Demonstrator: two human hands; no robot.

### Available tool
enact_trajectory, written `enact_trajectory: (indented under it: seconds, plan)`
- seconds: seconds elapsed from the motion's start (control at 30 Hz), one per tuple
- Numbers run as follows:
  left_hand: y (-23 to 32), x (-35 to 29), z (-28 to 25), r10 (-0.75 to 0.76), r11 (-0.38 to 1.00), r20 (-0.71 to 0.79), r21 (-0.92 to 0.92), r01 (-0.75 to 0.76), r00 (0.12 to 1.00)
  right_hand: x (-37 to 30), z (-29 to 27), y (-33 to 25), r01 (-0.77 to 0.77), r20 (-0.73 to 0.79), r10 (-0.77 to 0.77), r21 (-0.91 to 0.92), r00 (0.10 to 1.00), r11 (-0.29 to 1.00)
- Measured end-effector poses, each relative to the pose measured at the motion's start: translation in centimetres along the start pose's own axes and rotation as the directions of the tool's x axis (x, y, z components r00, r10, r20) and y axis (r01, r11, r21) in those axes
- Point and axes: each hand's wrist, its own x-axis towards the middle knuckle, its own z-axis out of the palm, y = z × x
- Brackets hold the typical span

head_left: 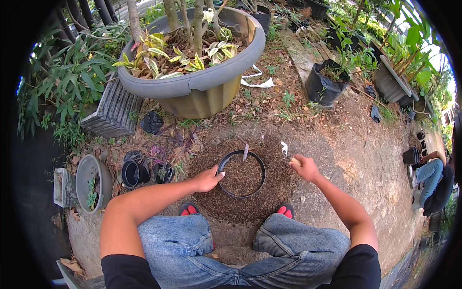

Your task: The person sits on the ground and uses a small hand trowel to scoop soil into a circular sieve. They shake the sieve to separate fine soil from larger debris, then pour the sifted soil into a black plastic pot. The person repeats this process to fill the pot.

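Note:
A round black pot [263, 179] filled with loose brown potting mix [243, 176] stands on the ground in front of me. My left hand [208, 179] grips the left side of its rim, the thumb on top. At the pot's far edge a thin purplish strip [246, 151] sticks up, perhaps a plant tag. To the right of the pot, my right hand [304, 167] is closed around the wooden handle of a small trowel [284, 148]. Its pale, shiny blade points away from me, over the spilled mix and apart from the pot.
Spilled mix [216, 207] surrounds the pot, between my feet. Beyond stands a large grey planter [202, 94] with a tree. Left are a grey bowl pot [102, 185] and a small black pot [131, 174]. A black grow bag [321, 86] stands far right; another person [433, 180] sits at the right.

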Motion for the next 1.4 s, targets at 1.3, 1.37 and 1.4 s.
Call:
enact_trajectory:
  seconds: [1.3, 1.37, 1.4]
  plan:
    - [-2.0, 1.0, -0.7, 0.138, 0.980, -0.077, -0.135, -0.148, 0.987, -1.8, 7.7, 4.7, -0.138, 0.056, 0.170, -0.367, 0.984, 0.920]
    - [-2.3, 0.8, -0.6, 0.128, 0.981, -0.076, -0.137, -0.137, 0.989, -2.7, 9.2, 2.7, -0.102, 0.159, 0.158, -0.313, 0.975, 0.944]
    - [-2.3, 0.6, -0.8, 0.127, 0.977, -0.083, -0.162, -0.139, 0.988, -2.9, 9.8, 1.6, -0.088, 0.208, 0.151, -0.285, 0.966, 0.954]
